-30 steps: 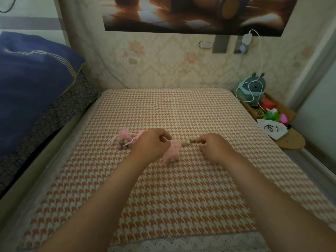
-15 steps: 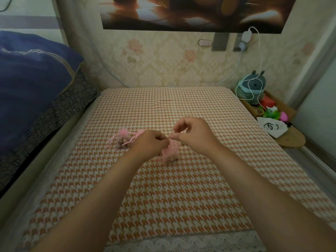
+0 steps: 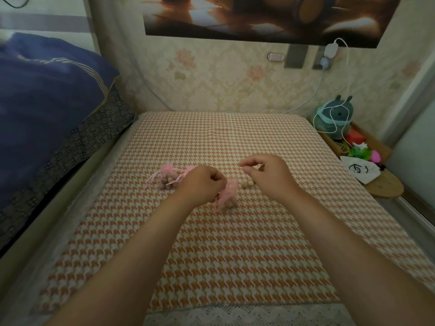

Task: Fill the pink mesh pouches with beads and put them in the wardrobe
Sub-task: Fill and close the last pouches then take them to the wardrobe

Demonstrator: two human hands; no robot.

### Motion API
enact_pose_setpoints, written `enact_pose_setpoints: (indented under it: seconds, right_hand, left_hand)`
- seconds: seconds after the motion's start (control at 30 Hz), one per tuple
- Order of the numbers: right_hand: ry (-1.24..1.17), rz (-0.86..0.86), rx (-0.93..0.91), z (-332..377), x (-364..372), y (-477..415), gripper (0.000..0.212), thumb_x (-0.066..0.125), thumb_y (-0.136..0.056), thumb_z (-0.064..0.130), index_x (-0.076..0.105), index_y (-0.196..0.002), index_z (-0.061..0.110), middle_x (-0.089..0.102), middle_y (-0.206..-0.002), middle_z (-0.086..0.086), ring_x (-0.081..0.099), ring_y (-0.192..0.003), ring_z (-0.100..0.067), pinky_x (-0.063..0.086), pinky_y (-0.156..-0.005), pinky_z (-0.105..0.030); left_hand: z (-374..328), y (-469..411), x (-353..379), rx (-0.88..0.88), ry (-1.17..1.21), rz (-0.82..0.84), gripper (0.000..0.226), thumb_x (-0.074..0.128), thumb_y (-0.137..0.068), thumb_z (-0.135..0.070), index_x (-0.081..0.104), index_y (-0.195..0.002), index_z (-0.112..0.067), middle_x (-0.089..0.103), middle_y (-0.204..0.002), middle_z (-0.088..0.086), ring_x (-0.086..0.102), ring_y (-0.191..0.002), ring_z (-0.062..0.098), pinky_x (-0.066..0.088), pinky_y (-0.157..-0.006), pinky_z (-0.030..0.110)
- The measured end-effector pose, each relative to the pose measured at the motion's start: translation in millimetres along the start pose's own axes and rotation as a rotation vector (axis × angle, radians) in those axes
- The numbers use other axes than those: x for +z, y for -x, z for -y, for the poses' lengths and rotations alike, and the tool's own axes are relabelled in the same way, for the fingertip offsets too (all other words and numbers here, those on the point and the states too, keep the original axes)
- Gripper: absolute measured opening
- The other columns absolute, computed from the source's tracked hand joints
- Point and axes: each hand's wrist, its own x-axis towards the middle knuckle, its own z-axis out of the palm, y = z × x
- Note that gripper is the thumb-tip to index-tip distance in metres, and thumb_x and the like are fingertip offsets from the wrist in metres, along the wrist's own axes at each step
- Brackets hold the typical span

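Pouch (image 3: 228, 194) upright (mouth up), left hand (image 3: 202, 184) gripping it, right hand (image 3: 268, 176) pinching, contents unclear

Far half of checked mat (image 3: 223, 137) open; filled pouches (image 3: 168, 178) left, loose beads (image 3: 248, 184) centre, blue bedding (image 3: 47, 114) bounds left.

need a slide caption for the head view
Left hand holds a pink mesh pouch on the houndstooth cover, right hand near loose beads, a filled pouch further left.
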Motion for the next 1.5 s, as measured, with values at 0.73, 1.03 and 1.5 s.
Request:
enact_pose_setpoints:
  seconds: [0.73, 1.03, 1.5]
  right_hand:
    - [0.193, 0.038, -0.049, -16.4, 28.2, -24.4, 0.006, 0.072, -0.092, 0.029, 0.07, -0.096, 0.033, 0.068, -0.094, 0.018, 0.062, -0.091, 0.003, 0.05, -0.081, -0.022]
    - [0.009, 0.038, -0.074, 24.1, 14.5, -1.0, 0.01, 0.086, -0.078, 0.025, 0.077, -0.082, 0.022, 0.072, -0.078, 0.014, 0.056, -0.057, 0.014, 0.038, -0.062, -0.01]
    - [0.248, -0.069, -0.061, -18.9, -0.1, -15.3, 0.013, 0.069, -0.094, 0.018, 0.077, -0.098, 0.027, 0.067, -0.103, 0.016, 0.059, -0.074, 0.004, 0.043, -0.07, -0.012]
  left_hand:
    - [-2.0, -0.8, -3.4, -0.012, 0.095, 0.0, 0.009, 0.068, -0.09, -0.012, 0.076, -0.085, -0.012, 0.075, -0.08, 0.011, 0.065, -0.062, 0.017, 0.06, -0.063, 0.036]
    - [-1.2, -0.5, -3.9, -0.093, 0.194, 0.014, 0.013, 0.067, -0.092, -0.021, 0.075, -0.086, -0.013, 0.074, -0.078, 0.006, 0.065, -0.059, 0.014, 0.052, -0.056, 0.026]
    - [2.8, -5.7, -3.2, -0.06, 0.112, -0.017, 0.013, 0.063, -0.093, -0.019, 0.072, -0.086, -0.012, 0.074, -0.086, 0.007, 0.07, -0.068, 0.014, 0.06, -0.067, 0.035]
